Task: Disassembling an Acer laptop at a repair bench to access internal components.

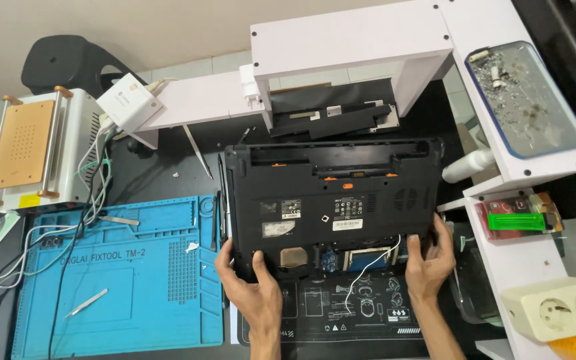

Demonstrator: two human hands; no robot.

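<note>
Left hand [251, 290] and right hand [428, 257] grip black, white-labelled laptop [331, 193].

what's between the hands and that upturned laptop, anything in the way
Nothing visible. The left hand and the right hand already grip the near corners of the black laptop, fingers on its edge. A loose white wire hangs between them, touching neither.

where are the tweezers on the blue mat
In the head view, the tweezers lie on the blue mat at lower left, left of the left hand gripping the upturned laptop.
</note>
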